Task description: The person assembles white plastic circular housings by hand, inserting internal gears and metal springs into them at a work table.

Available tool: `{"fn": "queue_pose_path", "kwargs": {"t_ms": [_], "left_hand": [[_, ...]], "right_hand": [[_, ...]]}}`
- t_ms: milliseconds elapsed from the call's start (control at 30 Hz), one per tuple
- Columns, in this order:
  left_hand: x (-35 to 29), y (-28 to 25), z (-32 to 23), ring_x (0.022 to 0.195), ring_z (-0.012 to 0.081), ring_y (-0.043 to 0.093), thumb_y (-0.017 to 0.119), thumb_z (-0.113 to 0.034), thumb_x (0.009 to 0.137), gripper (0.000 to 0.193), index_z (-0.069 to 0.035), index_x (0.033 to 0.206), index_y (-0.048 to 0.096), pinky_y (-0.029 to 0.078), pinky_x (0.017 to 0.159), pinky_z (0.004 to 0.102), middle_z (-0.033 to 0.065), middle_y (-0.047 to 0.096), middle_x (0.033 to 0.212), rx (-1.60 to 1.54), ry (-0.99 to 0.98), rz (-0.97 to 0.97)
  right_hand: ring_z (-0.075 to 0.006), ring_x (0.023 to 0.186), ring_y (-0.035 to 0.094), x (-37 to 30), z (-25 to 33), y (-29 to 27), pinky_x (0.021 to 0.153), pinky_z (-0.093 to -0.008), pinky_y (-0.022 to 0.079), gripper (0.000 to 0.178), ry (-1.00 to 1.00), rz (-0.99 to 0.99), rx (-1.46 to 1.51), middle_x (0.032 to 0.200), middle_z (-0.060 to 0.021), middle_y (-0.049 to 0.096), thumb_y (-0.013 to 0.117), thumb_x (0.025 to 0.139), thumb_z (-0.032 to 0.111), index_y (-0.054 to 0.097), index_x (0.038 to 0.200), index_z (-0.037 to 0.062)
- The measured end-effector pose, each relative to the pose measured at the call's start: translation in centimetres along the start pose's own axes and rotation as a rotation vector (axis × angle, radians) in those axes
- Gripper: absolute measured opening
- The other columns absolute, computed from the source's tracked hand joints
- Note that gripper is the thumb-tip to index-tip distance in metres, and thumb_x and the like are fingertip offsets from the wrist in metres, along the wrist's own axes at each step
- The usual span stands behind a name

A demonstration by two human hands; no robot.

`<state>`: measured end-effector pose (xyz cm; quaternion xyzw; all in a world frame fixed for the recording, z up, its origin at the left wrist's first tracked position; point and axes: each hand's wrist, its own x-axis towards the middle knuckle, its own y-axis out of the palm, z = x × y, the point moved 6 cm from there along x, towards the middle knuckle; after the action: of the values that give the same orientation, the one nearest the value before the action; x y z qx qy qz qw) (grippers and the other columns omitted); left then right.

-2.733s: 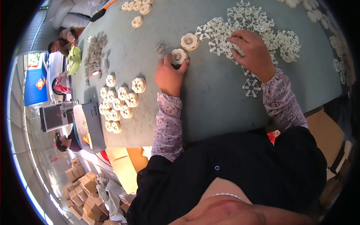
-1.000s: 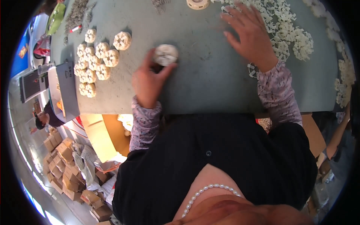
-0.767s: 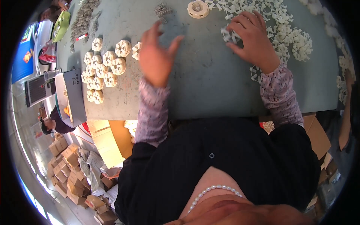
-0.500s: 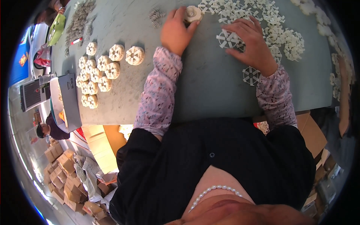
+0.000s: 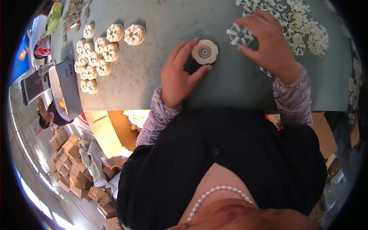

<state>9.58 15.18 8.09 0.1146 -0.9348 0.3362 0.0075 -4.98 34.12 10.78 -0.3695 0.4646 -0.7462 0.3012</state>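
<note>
Since the earlier frame, the cream cup (image 5: 205, 52) had come away from the loose heap and toward my body, and my left hand (image 5: 178, 73) had travelled with it. The white spoked ring (image 5: 235, 33) in my right hand (image 5: 270, 40) had also come clear of the heap's edge. My viewpoint had shifted too, so I judged both moves against the heap and the table.

Governing relation: the cup lay left of my right hand and somewhat nearer my body than the ring, with a strip of bare table (image 5: 230, 84) between them. My left hand was the nearer one, in contact with the cup. Both pieces were round, with no long axis to line up; the cup's hollow faced up.

Left hand: curled about the cup's left side, fingertips at the far edge, thumb at the near edge. Thin dark lines showed beneath the palm; I could not tell whether they were wire.

Right hand: narrowed on the ring's right side, fingers beyond, thumb nearer me. I could not tell whether the ring touched the table.

Surroundings: the heap of white rings (image 5: 303, 32) lay just beyond my right hand. The spoked cream pieces (image 5: 93, 58) stood well to the left of my left hand, their grouping unchanged.
</note>
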Motion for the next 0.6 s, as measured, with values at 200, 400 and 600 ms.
{"fn": "queue_pose_path", "kwargs": {"t_ms": [200, 400, 600], "left_hand": [[-0.2, -0.5, 0.9, 0.107, 0.0272, 0.071, 0.09, -0.019, 0.081, 0.058, -0.006, 0.133, 0.067, 0.058, 0.088, 0.0354, 0.0118, 0.068, 0.127, -0.087, -0.06, -0.01], [-0.5, -0.2, 1.0, 0.106, 0.0288, 0.07, 0.089, -0.021, 0.081, 0.059, -0.005, 0.133, 0.066, 0.057, 0.088, 0.0361, 0.0128, 0.068, 0.125, -0.078, -0.058, -0.007], [-0.7, 0.0, 1.0, 0.108, 0.0319, 0.069, 0.09, -0.019, 0.077, 0.062, -0.005, 0.133, 0.065, 0.057, 0.09, 0.037, 0.0136, 0.067, 0.125, -0.016, 0.014, -0.047]], "right_hand": [[-0.0296, 0.13, 0.057, 0.8, 0.6, -1.2, 0.112, -0.0453, 0.042, 0.059, -0.018, -0.09, 0.283, 0.129, -0.0069, 0.069, 0.084, 0.077, 0.016, 0.068, 0.133, 0.0127], [-0.0388, 0.131, 0.057, 0.6, 0.5, -4.2, 0.118, -0.0569, 0.034, 0.041, 0.087, -0.196, 0.11, 0.126, -0.013, 0.068, 0.075, 0.087, 0.02, 0.07, 0.126, 0.0073], [-0.0294, 0.124, 0.062, 0.3, -2.8, -2.9, 0.107, -0.0426, 0.046, 0.034, 0.062, -0.094, 0.272, 0.124, -0.004, 0.072, 0.083, 0.085, 0.022, 0.077, 0.118, 0.012]]}}
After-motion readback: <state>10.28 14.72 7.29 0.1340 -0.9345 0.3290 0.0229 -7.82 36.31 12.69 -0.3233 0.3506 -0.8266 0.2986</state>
